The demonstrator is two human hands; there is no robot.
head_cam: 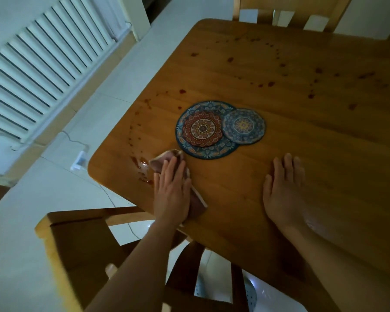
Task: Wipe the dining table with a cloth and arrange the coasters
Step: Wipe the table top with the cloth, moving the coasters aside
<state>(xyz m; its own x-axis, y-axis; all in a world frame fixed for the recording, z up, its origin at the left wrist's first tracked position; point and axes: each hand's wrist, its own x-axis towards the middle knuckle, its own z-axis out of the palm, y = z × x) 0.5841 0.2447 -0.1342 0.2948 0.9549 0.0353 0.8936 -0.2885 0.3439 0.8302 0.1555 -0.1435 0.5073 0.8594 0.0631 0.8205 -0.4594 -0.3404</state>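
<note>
Pinkish cloth under flat left hand, fingers together, just beside 3 coasters; right hand flat on table near coasters, fingers slightly apart; reddish spots, maybe sauce, around them

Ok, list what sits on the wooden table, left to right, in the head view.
Reddish liquid puddle → left hand flat on pinkish cloth → large round teal mandala mat → small round blue mandala coaster → right hand.

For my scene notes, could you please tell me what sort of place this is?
Probably a home dining room: a wooden dining table with wooden chairs beside it, patterned coasters on top, and a white radiator.
</note>
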